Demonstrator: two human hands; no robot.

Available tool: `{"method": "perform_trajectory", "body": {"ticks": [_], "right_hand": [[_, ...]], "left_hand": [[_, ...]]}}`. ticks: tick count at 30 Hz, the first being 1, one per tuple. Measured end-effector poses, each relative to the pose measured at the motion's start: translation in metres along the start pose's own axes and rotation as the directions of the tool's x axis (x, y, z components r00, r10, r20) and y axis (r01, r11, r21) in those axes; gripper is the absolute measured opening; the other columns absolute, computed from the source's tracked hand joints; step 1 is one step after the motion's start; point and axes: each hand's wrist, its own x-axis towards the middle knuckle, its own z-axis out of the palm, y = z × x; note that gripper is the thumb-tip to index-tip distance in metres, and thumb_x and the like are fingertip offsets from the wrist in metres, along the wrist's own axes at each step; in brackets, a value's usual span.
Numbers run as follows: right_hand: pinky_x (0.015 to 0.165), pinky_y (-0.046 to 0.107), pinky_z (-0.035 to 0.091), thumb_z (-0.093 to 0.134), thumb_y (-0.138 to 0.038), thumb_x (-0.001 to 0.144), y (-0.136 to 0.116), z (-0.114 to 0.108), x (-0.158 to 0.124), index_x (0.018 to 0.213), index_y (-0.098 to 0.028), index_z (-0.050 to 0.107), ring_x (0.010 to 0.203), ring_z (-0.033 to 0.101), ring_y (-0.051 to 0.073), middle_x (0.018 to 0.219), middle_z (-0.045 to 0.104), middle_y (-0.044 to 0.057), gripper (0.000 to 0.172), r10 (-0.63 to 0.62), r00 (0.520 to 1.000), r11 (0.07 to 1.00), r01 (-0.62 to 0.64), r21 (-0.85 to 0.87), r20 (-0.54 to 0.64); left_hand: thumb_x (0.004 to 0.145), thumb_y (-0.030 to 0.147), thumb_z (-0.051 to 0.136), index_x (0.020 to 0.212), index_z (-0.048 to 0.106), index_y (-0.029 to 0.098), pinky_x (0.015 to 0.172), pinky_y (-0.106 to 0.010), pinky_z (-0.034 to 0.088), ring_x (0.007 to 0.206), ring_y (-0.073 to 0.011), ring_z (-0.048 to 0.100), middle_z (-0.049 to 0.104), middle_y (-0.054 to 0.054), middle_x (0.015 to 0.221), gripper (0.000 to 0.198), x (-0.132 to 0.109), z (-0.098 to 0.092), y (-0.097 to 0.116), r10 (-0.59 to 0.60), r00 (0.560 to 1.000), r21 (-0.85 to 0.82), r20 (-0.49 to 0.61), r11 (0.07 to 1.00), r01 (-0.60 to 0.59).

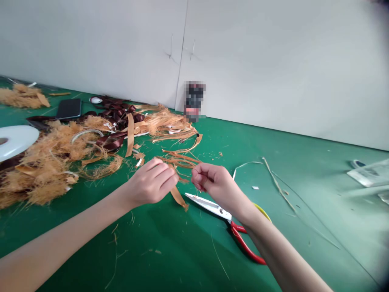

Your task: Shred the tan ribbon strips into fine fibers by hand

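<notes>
My left hand [152, 182] and my right hand [215, 183] meet at mid-table, fingers curled and pinching a frayed tan ribbon strip [178, 198]. Its lower end hangs between them, and loose tan fibres [179, 161] fan out behind my fingers. Just below my right hand lie scissors [209, 206] with a steel blade and red handles, not touching it. To the left spreads a heap of frayed tan fibres [51, 162], with dark brown satin ribbon [117, 115] tangled behind it.
A black phone [68, 108] and a white disc [15, 141] sit at the far left on the green table mat [304, 178]. Thin stray strands [278, 184] and a plastic packet [370, 173] lie to the right. A pale wall [273, 61] backs the table.
</notes>
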Motion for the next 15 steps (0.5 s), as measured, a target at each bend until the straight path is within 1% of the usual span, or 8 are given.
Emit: {"method": "perform_trajectory", "body": {"ticks": [2, 5, 7, 9, 10, 12, 14, 15], "right_hand": [[0.055, 0.021, 0.034, 0.039, -0.009, 0.077, -0.001, 0.003, -0.006, 0.065, -0.019, 0.044, 0.057, 0.038, 0.009, 0.060, 0.044, -0.004, 0.017, 0.017, 1.000, 0.996, -0.017, -0.082, -0.005], [0.054, 0.020, 0.033, 0.040, -0.005, 0.071, 0.002, 0.005, -0.012, 0.064, -0.020, 0.045, 0.056, 0.039, 0.009, 0.059, 0.045, -0.004, 0.017, 0.040, 0.999, 0.974, -0.042, -0.222, -0.015], [0.054, 0.021, 0.032, 0.041, -0.003, 0.065, 0.010, 0.001, -0.015, 0.063, -0.020, 0.046, 0.055, 0.038, 0.010, 0.056, 0.046, -0.004, 0.018, 0.056, 0.997, 0.943, -0.070, -0.324, -0.052], [0.054, 0.022, 0.031, 0.041, -0.001, 0.059, 0.021, -0.010, -0.021, 0.062, -0.020, 0.045, 0.053, 0.037, 0.010, 0.055, 0.047, -0.004, 0.019, 0.070, 0.989, 0.899, -0.119, -0.421, -0.130], [0.053, 0.023, 0.030, 0.042, -0.002, 0.060, 0.028, -0.018, -0.024, 0.062, -0.020, 0.046, 0.051, 0.037, 0.010, 0.055, 0.049, -0.004, 0.019, 0.076, 0.980, 0.874, -0.154, -0.461, -0.184], [0.049, 0.024, 0.028, 0.042, -0.007, 0.067, 0.041, -0.035, -0.031, 0.062, -0.021, 0.048, 0.046, 0.035, 0.011, 0.051, 0.049, -0.003, 0.015, 0.093, 0.954, 0.820, -0.236, -0.522, -0.285], [0.050, 0.026, 0.031, 0.042, -0.013, 0.075, 0.051, -0.047, -0.036, 0.066, -0.021, 0.051, 0.045, 0.039, 0.013, 0.052, 0.054, 0.000, 0.016, 0.093, 0.929, 0.777, -0.293, -0.557, -0.358], [0.051, 0.027, 0.034, 0.044, -0.016, 0.078, 0.054, -0.050, -0.037, 0.070, -0.021, 0.054, 0.047, 0.044, 0.014, 0.057, 0.059, 0.002, 0.014, 0.097, 0.923, 0.764, -0.309, -0.566, -0.372]], "left_hand": [[0.084, 0.008, 0.061, 0.074, 0.063, 0.013, 0.061, -0.033, 0.046, 0.062, -0.0173, 0.060, 0.067, -0.004, 0.064, 0.011, -0.002, -0.002, 0.003, 0.093, 0.995, 0.053, 0.016, 0.994, -0.094], [0.086, 0.011, 0.060, 0.074, 0.062, 0.015, 0.063, -0.032, 0.047, 0.064, -0.0157, 0.061, 0.067, -0.002, 0.065, 0.013, -0.004, -0.003, 0.004, 0.153, 0.986, 0.056, 0.061, 0.986, -0.157], [0.087, 0.010, 0.058, 0.071, 0.061, 0.017, 0.062, -0.031, 0.047, 0.063, -0.0144, 0.061, 0.067, -0.001, 0.065, 0.018, -0.008, -0.005, -0.002, 0.165, 0.985, 0.080, 0.056, 0.982, -0.169], [0.087, 0.009, 0.057, 0.070, 0.061, 0.017, 0.062, -0.031, 0.048, 0.062, -0.0144, 0.061, 0.068, -0.001, 0.065, 0.019, -0.015, -0.007, -0.014, 0.146, 0.989, 0.099, 0.017, 0.984, -0.147], [0.087, 0.009, 0.057, 0.071, 0.061, 0.016, 0.062, -0.031, 0.048, 0.062, -0.0150, 0.061, 0.069, -0.002, 0.066, 0.017, -0.020, -0.008, -0.021, 0.128, 0.992, 0.113, -0.011, 0.986, -0.125], [0.085, 0.006, 0.059, 0.076, 0.062, 0.015, 0.064, -0.032, 0.049, 0.064, -0.0159, 0.063, 0.071, -0.004, 0.070, 0.012, -0.030, -0.009, -0.033, 0.121, 0.993, 0.119, -0.005, 0.986, -0.120], [0.083, 0.006, 0.060, 0.081, 0.063, 0.016, 0.065, -0.032, 0.049, 0.066, -0.0169, 0.064, 0.072, -0.004, 0.073, 0.011, -0.038, -0.009, -0.040, 0.105, 0.994, 0.105, 0.005, 0.989, -0.105], [0.082, 0.006, 0.061, 0.084, 0.063, 0.017, 0.066, -0.032, 0.050, 0.068, -0.0174, 0.065, 0.072, -0.004, 0.075, 0.011, -0.039, -0.009, -0.041, 0.091, 0.996, 0.084, 0.017, 0.992, -0.092]]}}
